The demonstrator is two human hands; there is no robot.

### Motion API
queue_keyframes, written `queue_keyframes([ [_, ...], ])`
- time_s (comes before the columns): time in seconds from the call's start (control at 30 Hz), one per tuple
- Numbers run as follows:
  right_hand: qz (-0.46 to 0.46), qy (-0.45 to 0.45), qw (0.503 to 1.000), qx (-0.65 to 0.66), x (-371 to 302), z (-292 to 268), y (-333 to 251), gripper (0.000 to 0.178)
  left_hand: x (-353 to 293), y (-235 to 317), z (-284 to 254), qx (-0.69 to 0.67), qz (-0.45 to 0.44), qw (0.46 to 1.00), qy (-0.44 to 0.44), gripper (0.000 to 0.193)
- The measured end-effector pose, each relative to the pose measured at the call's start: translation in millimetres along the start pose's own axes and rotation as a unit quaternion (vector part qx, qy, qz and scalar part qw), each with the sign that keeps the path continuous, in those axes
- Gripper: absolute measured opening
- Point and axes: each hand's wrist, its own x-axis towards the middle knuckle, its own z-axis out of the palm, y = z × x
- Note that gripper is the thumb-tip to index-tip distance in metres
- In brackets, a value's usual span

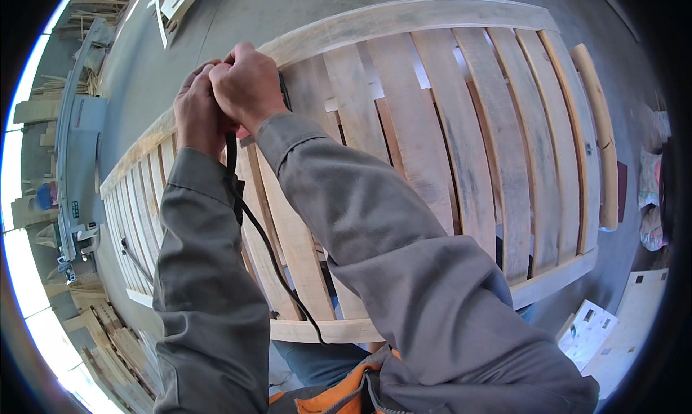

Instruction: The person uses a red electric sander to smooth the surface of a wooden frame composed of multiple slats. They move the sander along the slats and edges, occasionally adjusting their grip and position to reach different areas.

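Near the far rail of a pale wooden slatted frame (447,118), my two hands are closed together. My left hand (198,111) wraps round a red corded tool (242,133), of which only a small red part shows below the fingers. Pressed against it, my right hand (249,88) is curled into a fist on the same tool; what lies inside its fingers is hidden. A black power cord (270,252) runs from below the hands, past my left sleeve, down over the near rail. A dark edge (284,91) shows just beyond my right wrist.
A rounded wooden piece (598,136) lies beyond the frame's right end. A long grey machine (78,169) stands on the left, with stacked boards (119,356) nearer me. Scrap wood strips (176,3) lie on the far floor; white panels (587,335) sit at lower right.
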Motion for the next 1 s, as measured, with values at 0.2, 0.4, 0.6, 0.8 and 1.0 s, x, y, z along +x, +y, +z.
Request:
queue_keyframes([
  [0.2, 0.004, -0.025, 1.000, 0.004, -33.8, -4.8, -1.4, 0.030, -30.9, -6.3, -16.3, -0.003, -0.003, 1.000, 0.018, 0.028],
  [0.4, -0.006, -0.032, 0.999, 0.022, -92.1, 4.0, 3.0, 0.027, -84.4, -16.5, -50.8, -0.004, -0.001, 0.999, 0.037, 0.028],
  [0.6, -0.026, -0.031, 0.999, 0.020, -97.2, 12.6, 4.7, 0.026, -83.1, -15.2, -63.1, 0.022, 0.003, 0.999, 0.032, 0.027],
  [0.8, -0.004, -0.017, 1.000, 0.002, -56.1, 25.6, 2.7, 0.029, -43.6, -5.6, -49.2, -0.009, -0.030, 0.999, 0.021, 0.024],
  [1.0, -0.018, -0.012, 1.000, 0.004, -24.5, 35.4, 7.2, 0.029, -11.9, -5.3, -43.2, 0.013, 0.005, 1.000, 0.023, 0.026],
])
